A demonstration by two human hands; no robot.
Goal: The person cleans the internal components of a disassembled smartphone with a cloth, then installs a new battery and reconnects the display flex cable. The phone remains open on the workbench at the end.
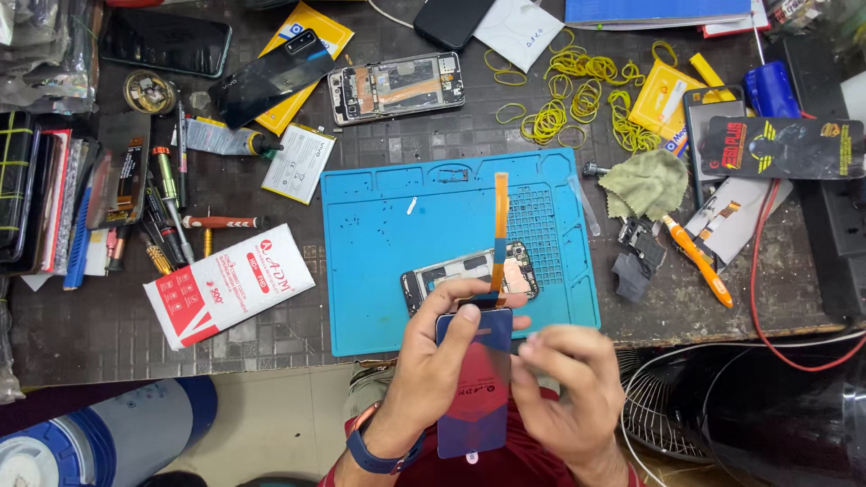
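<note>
Head view, looking down over a cluttered repair bench (108,334).

Left hand (433,356): closed on a phone display panel (475,388), thumb laid across its upper face, fingers wrapped behind. The panel is held upright-ish over the person's lap, just off the bench's near edge; its face shows a reddish-blue sheen. A long orange flex ribbon (500,230) rises from the panel's top edge and stands up over the mat.

Right hand (568,383): fingers curled together against the panel's right edge, touching it; whether it truly pinches the panel, I cannot tell.

Just beyond the hands, on the blue work mat (379,234), lies an opened phone frame (469,275), partly hidden by the left hand and the ribbon.

Around: a second opened phone (397,86) at the far side of the mat, a dark back cover (271,77) to its left, a heap of yellow rubber bands (577,95), a green cloth (648,183), an orange-handled tool (699,261), a red-and-white packet (230,284), and screwdrivers (171,207) at the left.
</note>
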